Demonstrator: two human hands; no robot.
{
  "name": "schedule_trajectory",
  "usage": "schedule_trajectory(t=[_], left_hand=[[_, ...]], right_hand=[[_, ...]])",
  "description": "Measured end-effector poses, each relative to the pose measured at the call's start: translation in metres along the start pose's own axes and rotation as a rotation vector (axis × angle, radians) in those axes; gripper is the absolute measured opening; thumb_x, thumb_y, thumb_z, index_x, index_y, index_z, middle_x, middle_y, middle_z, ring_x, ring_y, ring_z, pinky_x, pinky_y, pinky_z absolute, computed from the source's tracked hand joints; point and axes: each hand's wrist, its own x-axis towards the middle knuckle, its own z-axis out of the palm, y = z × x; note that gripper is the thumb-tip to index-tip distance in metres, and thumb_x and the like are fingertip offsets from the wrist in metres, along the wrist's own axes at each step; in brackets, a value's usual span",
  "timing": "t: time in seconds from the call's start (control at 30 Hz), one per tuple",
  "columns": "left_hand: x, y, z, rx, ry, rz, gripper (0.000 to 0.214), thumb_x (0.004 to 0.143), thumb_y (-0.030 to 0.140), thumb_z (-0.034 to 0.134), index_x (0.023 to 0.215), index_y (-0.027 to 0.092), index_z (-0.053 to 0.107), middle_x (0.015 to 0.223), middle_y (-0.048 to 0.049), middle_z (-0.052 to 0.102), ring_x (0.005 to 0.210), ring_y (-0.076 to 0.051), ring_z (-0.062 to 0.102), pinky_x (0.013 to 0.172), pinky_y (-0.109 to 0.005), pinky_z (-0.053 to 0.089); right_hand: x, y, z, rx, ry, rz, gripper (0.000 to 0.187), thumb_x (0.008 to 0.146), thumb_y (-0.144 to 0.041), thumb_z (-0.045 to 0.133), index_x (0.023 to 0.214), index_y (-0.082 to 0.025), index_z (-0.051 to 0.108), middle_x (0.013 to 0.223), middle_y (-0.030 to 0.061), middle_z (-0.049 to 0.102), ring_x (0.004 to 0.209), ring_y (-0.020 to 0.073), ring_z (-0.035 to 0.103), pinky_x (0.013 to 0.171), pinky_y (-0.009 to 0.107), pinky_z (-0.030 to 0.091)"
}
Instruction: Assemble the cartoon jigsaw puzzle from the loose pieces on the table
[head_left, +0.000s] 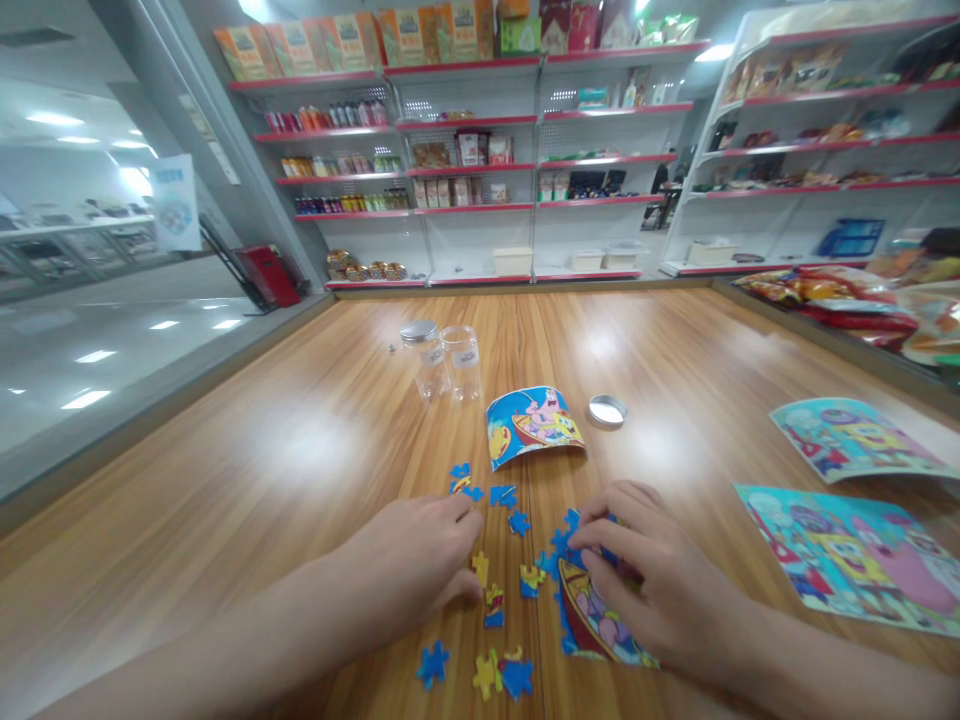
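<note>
My left hand (439, 548) is low over the table, thumb and bent index finger apart, and I see nothing between them. Just right of its fingertips lies a yellow jigsaw piece (481, 568). On the right, a partly joined jigsaw puzzle (589, 615) shows a brown boat and a blue border. My right hand (637, 565) rests over its upper part, fingers spread and fingertips on the blue edge; it hides some of the puzzle. Loose blue pieces (518, 522) and a yellow-blue piece (532, 580) lie between the hands. More pieces (433, 664) are nearer me.
Beyond the hands stands a curved picture card (534, 428), with a round metal lid (607, 410) beside it. Two clear jars (460, 365) are farther back, one capped. Two cartoon sheets (855, 560) lie at right, near packaged snacks (832, 300). Stocked shelves (472, 120) line the back.
</note>
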Motion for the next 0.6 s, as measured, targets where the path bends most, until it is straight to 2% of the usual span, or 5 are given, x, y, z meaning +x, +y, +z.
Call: schedule_trajectory(t=[0.1,0.2,0.27,0.4,0.6], left_hand=[[-0.001,0.000,0.003,-0.032,0.012,0.040,0.005,0.091,0.020,0.059,0.094,0.017,0.062,0.096,-0.0077,0.067,0.083,-0.024,0.068,0.073,-0.035,0.055],[-0.002,-0.006,0.008,-0.042,0.038,0.105,0.030,0.084,0.000,0.047,0.103,0.019,0.059,0.103,-0.0069,0.066,0.089,-0.021,0.066,0.077,-0.032,0.054],[-0.002,-0.008,0.009,-0.040,0.056,0.112,0.037,0.081,-0.003,0.044,0.107,0.020,0.058,0.107,-0.0074,0.064,0.091,-0.019,0.064,0.078,-0.031,0.053],[0.000,0.002,0.002,-0.008,0.113,0.090,0.021,0.094,0.011,0.043,0.105,0.019,0.059,0.103,-0.0081,0.060,0.082,-0.020,0.061,0.069,-0.031,0.052],[-0.004,0.017,-0.003,0.025,0.039,0.305,0.027,0.097,0.033,0.052,0.123,0.027,0.059,0.098,-0.0058,0.061,0.074,-0.020,0.060,0.061,-0.032,0.048]], right_hand=[[0.000,0.000,0.001,-0.005,-0.010,0.004,0.015,0.091,-0.011,0.054,0.095,-0.020,0.065,0.095,0.0072,0.059,0.091,0.0230,0.053,0.081,0.041,0.041],[-0.001,0.000,0.001,-0.009,-0.016,0.008,0.015,0.091,-0.011,0.054,0.096,-0.020,0.065,0.095,0.0073,0.060,0.092,0.0232,0.053,0.081,0.041,0.041],[-0.001,0.000,0.001,-0.009,-0.011,0.007,0.016,0.091,-0.011,0.053,0.096,-0.020,0.065,0.095,0.0073,0.060,0.092,0.0231,0.054,0.082,0.041,0.042],[-0.001,-0.001,0.001,-0.011,-0.006,0.003,0.016,0.091,-0.011,0.053,0.096,-0.020,0.066,0.095,0.0072,0.060,0.092,0.0229,0.054,0.082,0.042,0.042],[0.000,0.000,0.001,-0.005,-0.001,-0.005,0.016,0.090,-0.010,0.054,0.095,-0.020,0.066,0.096,0.0072,0.060,0.092,0.0226,0.054,0.083,0.042,0.042]])
